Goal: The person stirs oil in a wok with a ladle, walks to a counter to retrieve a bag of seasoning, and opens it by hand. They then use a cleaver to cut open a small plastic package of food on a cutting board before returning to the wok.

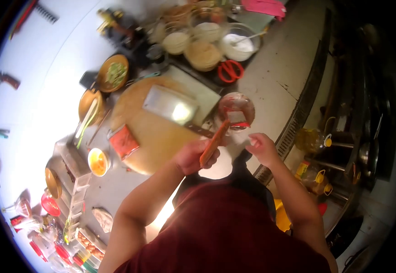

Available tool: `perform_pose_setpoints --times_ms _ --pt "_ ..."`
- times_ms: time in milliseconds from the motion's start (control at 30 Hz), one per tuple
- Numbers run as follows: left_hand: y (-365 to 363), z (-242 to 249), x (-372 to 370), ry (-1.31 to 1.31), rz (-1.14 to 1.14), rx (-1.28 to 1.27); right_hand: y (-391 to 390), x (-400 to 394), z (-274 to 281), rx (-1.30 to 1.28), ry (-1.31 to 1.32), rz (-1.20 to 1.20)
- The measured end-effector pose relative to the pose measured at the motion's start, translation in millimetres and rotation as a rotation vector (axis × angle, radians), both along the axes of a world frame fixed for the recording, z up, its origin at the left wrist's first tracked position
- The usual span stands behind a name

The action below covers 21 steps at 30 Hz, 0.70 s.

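Note:
My left hand [197,155] is wrapped round a long orange-red item [215,143], held tilted over the near edge of the round wooden board [161,145]. To its right, my right hand [261,148] is raised with its fingers loosely bent and apart, and nothing clear shows in it. A cleaver [170,103] lies flat on the board, its handle towards my left hand. A red packet [124,142] lies at the board's left edge. Just beyond my hands stands a clear bowl [237,103] with a red-and-white packet in it.
Red-handled scissors [230,71] lie near several bowls, one with white powder [239,43]. On the left are a bowl of chopped greens [116,73], a bowl of orange liquid [98,162] and a metal rack [77,195]. Oil bottles [314,177] stand low at right.

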<state>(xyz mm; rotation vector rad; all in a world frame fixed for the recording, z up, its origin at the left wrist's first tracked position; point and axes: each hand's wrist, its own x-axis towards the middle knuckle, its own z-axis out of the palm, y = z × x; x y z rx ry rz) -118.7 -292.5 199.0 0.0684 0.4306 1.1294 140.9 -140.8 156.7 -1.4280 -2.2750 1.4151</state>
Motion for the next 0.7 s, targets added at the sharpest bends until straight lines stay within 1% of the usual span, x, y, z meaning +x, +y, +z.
perform_pose_setpoints --times_ms 67,100,133,167,200,233,267,300,333,367,400,467,500,533,600,667,700 --pt "38 -5 41 0.063 -0.139 0.09 29 10 48 -0.306 0.349 -0.01" --pt "59 3 62 0.099 -0.219 0.067 47 22 64 -0.347 0.451 0.038" --pt "80 1 86 0.102 -0.263 0.078 65 38 73 -0.385 0.55 0.082" --pt "99 -2 110 0.116 -0.331 0.056 85 59 72 -0.344 0.573 0.194" --pt "118 -3 133 0.13 -0.399 0.033 105 83 77 -0.419 0.583 0.252" --pt "137 -8 154 0.111 -0.443 0.03 122 110 79 -0.549 0.567 0.235" --pt "164 4 172 0.114 -0.487 0.042 138 135 81 -0.674 0.554 0.221" --pt "189 18 190 0.16 -0.518 -0.035 150 160 85 -0.655 0.563 0.188" --pt "214 30 208 0.206 -0.536 -0.108 159 183 89 -0.664 0.571 0.018" --pt "240 30 223 0.186 -0.529 -0.097 170 204 95 -0.668 0.581 -0.145" --pt "263 33 235 0.192 -0.548 -0.076 182 224 100 -0.723 0.617 -0.277" --pt "314 48 258 0.024 -0.4 -0.093 207 259 90 -0.728 0.782 -0.454" --pt "332 40 267 0.011 -0.32 -0.037 219 272 85 -0.728 0.845 -0.572" --pt "348 30 276 0.011 -0.354 -0.011 232 281 79 -0.719 0.913 -0.69" --pt "390 9 295 0.187 -0.292 0.267 265 294 72 -0.703 0.944 -0.817" --pt "441 4 319 0.346 -0.322 0.151 304 307 63 -0.755 1.057 -0.825" --pt "473 5 333 0.305 -0.32 0.13 327 313 60 -0.751 1.064 -0.815"
